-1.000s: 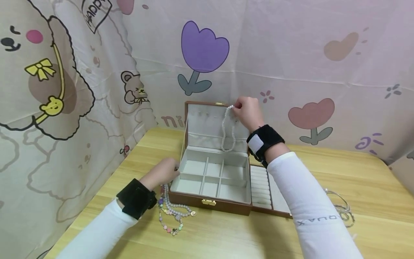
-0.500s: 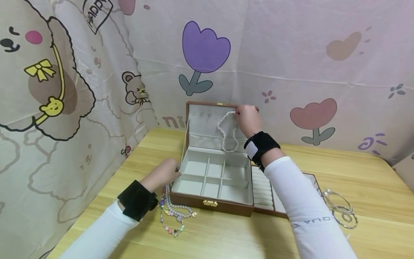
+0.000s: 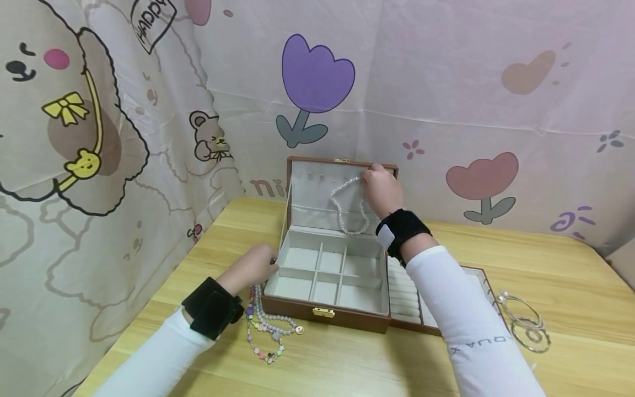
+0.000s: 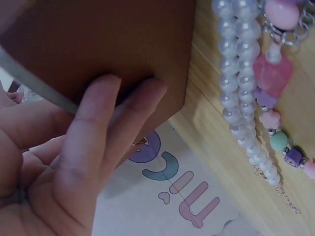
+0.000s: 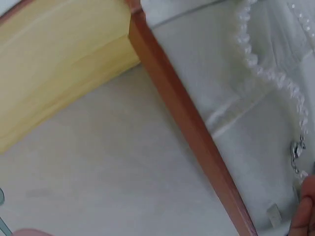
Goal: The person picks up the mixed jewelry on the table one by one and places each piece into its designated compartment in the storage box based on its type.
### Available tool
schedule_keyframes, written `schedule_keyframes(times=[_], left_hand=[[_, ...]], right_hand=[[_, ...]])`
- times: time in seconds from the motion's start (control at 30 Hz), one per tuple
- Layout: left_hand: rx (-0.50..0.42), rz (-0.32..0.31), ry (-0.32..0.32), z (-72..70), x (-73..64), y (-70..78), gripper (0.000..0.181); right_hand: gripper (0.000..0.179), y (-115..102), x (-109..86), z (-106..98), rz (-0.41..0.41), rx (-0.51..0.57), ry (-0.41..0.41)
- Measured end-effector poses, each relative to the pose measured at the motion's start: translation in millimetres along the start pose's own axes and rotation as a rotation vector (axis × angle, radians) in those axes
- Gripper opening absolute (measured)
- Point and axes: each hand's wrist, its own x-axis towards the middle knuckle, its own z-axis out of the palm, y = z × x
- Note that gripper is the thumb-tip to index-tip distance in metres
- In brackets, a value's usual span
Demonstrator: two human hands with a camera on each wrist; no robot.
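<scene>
A brown jewelry box (image 3: 324,321) stands with its lid (image 3: 312,193) raised, its pale lining split into several compartments. My left hand (image 3: 254,263) grips the box's left wall; in the left wrist view its fingers (image 4: 101,98) lie against the brown outer side. Up at the lid's right part, my right hand (image 3: 383,190) pinches a white pearl necklace (image 3: 337,207), which hangs as a loop before the lining. A metal clasp (image 5: 297,149) on the necklace shows close to the right fingertips (image 5: 307,187). Small hooks (image 3: 310,176) line the upper lid.
Left of the box front lie a pearl strand (image 3: 283,318) and a colourful beaded strand (image 3: 255,350). A ring tray (image 3: 403,292) adjoins the box on the right, partly behind the right sleeve. Several bangles (image 3: 531,325) lie farther right. A printed cloth (image 3: 421,82) hangs behind.
My right hand has come down a little from the lid's top edge with the necklace, whose loop now spreads wider to the left. The left hand stays on the box wall.
</scene>
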Motion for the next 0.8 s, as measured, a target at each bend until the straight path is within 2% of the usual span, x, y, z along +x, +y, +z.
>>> schedule_keyframes(times=[0.27,0.4,0.5,0.8], left_hand=[[0.014,-0.01,-0.014,-0.6,0.3,0.1,0.02],[0.017,-0.015,-0.015,-0.7,0.2,1.3,0.02],[0.02,-0.012,-0.014,-0.6,0.4,1.6,0.02],[0.026,-0.031,-0.019,-0.5,-0.7,3.2,0.02]], right_hand=[[0.015,6,-11.5,13,-0.135,-0.039,0.149],[0.012,8,-13.6,16,-0.178,-0.043,0.21],[0.011,9,-13.9,16,-0.168,-0.011,0.218],[0.013,11,-17.4,19,-0.051,0.061,0.145]])
